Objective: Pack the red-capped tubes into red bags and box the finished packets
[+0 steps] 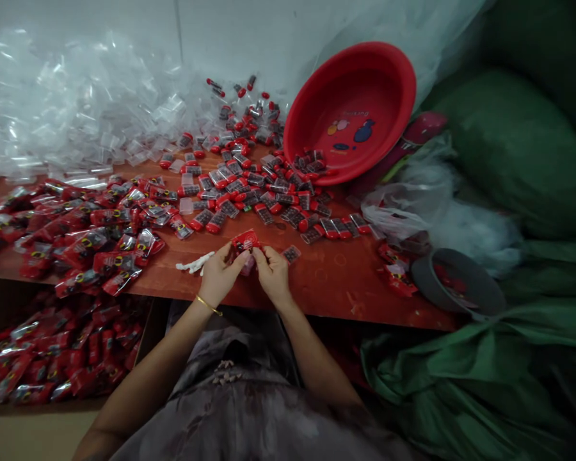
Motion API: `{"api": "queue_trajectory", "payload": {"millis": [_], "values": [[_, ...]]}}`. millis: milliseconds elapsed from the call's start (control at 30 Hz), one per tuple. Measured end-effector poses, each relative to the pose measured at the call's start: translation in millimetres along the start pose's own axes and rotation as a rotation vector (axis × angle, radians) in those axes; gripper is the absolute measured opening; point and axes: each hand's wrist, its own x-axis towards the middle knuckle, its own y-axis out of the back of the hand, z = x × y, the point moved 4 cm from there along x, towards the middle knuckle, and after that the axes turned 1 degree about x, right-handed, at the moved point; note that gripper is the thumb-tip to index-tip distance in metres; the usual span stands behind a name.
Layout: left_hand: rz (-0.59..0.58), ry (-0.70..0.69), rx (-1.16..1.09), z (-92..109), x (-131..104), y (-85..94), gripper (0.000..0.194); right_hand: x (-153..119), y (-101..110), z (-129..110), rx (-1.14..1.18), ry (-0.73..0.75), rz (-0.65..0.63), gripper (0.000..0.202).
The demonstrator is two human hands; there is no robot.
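Observation:
Both of my hands meet near the front edge of the red-brown table (326,275), holding one small red packet (246,239) between them. My left hand (222,272) pinches its left side, with a gold bracelet on that wrist. On the right side, the fingers of my right hand (271,269) are closed on the same packet, whose lower part looks clear and pinkish. Just beside my right hand lies a small clear case with dark contents (292,254). White strips (192,263) lie left of my left hand. Many red-capped clear cases (228,208) are spread beyond my hands.
Filled red packets (86,237) are heaped at left, with more in a box (67,346) below. Clear plastic pieces (96,102) pile behind. A red basin (350,115) leans at the back. At right are a grey bowl (422,272) and green cloth (461,384).

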Motion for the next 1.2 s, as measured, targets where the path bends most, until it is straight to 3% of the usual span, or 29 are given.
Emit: {"api": "queue_trajectory", "payload": {"millis": [133, 233, 333, 433, 500, 567, 633, 700, 767, 867, 1033, 1200], "values": [[-0.008, 0.267, -0.356, -4.8, -4.2, -8.8, 0.032, -9.7, 0.4, -3.5, -0.124, 0.077, 0.05, 0.035], [-0.021, 0.447, -0.442, -6.7, -9.3, -12.2, 0.037, -14.6, -2.0, -1.8, -0.185, 0.103, 0.061, 0.037], [-0.015, 0.495, -0.469, -6.5, -9.1, -9.1, 0.041, -13.8, 1.3, -1.0, -0.191, 0.172, -0.033, 0.032], [0.035, 0.478, -0.477, -6.3, -5.6, -0.9, 0.044, -4.6, 25.7, 3.9, -0.222, 0.285, -0.158, 0.031], [0.043, 0.478, -0.482, -6.3, -4.4, 2.7, 0.043, 6.5, 52.6, 15.5, -0.364, 0.303, -0.198, 0.031], [0.032, 0.483, -0.495, -5.9, -4.4, 2.7, 0.04, 17.2, 75.8, 32.1, -0.558, 0.297, -0.289, 0.044], [0.015, 0.504, -0.517, -5.5, -5.9, -0.7, 0.037, 23.5, 90.0, 48.0, -0.675, 0.288, -0.389, 0.05], [0.001, 0.54, -0.538, -5.6, -8.4, -5.2, 0.036, 23.8, 94.9, 57.6, -0.709, 0.277, -0.436, 0.041], [-0.015, 0.567, -0.556, -5.6, -10.8, -8.2, 0.034, 16.9, 93.8, 58.6, -0.659, 0.257, -0.42, 0.028], [-0.011, 0.564, -0.568, -5.4, -12.7, -6.9, 0.033, -6.0, 89.8, 47.2, -0.402, 0.161, -0.346, 0.024], [-0.004, 0.491, -0.539, -3.1, -14.9, -4.4, 0.036, -51.7, 74.2, 23.3, 0.186, -0.243, -0.44, 0.03], [-0.08, 0.377, -0.499, 3.8, -20.5, -10.9, 0.035, -58.8, 60.7, 13.5, 0.276, -0.336, -0.497, 0.027]]}}
